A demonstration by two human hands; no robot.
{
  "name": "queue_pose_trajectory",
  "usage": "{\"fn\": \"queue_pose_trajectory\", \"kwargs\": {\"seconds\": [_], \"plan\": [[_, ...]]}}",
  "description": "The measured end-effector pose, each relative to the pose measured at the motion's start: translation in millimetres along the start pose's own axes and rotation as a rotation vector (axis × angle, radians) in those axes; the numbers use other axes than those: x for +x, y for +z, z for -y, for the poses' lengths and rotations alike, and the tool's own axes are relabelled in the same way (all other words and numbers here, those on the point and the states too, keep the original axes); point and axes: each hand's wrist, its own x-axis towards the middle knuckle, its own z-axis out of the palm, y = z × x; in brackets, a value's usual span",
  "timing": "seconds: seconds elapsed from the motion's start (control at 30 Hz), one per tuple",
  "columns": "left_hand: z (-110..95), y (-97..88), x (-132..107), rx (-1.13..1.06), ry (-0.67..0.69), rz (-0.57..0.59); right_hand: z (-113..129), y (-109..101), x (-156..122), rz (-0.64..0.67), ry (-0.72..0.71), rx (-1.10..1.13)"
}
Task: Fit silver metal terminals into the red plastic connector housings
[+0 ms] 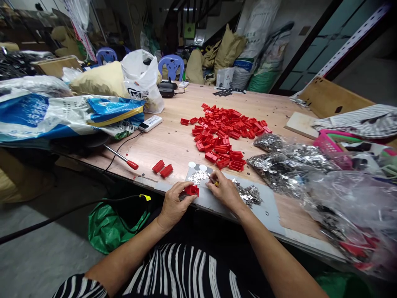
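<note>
My left hand (174, 203) pinches a small red plastic housing (192, 190) at the front edge of the table. Close beside it, my right hand (226, 191) is closed around a slim yellow-handled tool (214, 182); its thin tip points at a pile of small shiny metal pieces (198, 177), and its exact kind is unclear. Under both hands lies a grey mat (268, 210). A second heap of metal pieces (249, 194) sits just right of my right hand. Two red housings (162, 168) lie apart to the left.
A large heap of red housings (223, 128) spreads across the table's middle. Clear bags of metal parts (285, 165) crowd the right side. At left are a red-handled metal rod (132, 164), a white device with a cable (151, 123) and bulky sacks (68, 114).
</note>
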Motion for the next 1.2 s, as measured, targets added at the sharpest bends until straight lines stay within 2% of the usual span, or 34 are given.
{"fn": "queue_pose_trajectory", "kwargs": {"seconds": [0.13,0.27,0.5,0.6,0.73,0.83,0.93,1.03,1.13,1.2], "plan": [[-1,3.8,2,-0.007,0.015,0.004,10,-5,-10,0.049,-0.044,0.223],[-4,5.7,2,0.013,0.055,0.004,18,-3,-18,0.084,-0.078,0.277],[-11,7.5,0,0.015,0.120,0.037,16,8,-24,0.088,-0.052,0.378],[-12,8.5,-1,-0.048,0.065,0.042,16,7,-25,0.130,-0.028,0.491],[-12,10.0,-1,-0.217,-0.077,0.029,12,4,-28,0.197,0.047,0.668],[-12,11.1,-2,-0.267,-0.112,0.043,8,1,-32,0.222,0.084,0.747],[-10,11.9,-2,-0.298,-0.129,0.052,5,-3,-38,0.219,0.070,0.720],[-8,11.6,-3,-0.316,-0.139,0.068,8,-7,-45,0.169,0.012,0.567],[-8,9.6,-2,-0.345,-0.170,0.099,14,-11,-51,0.102,-0.127,0.364],[-9,7.8,-1,-0.359,-0.193,0.117,18,-11,-54,0.112,-0.247,0.281]]}}
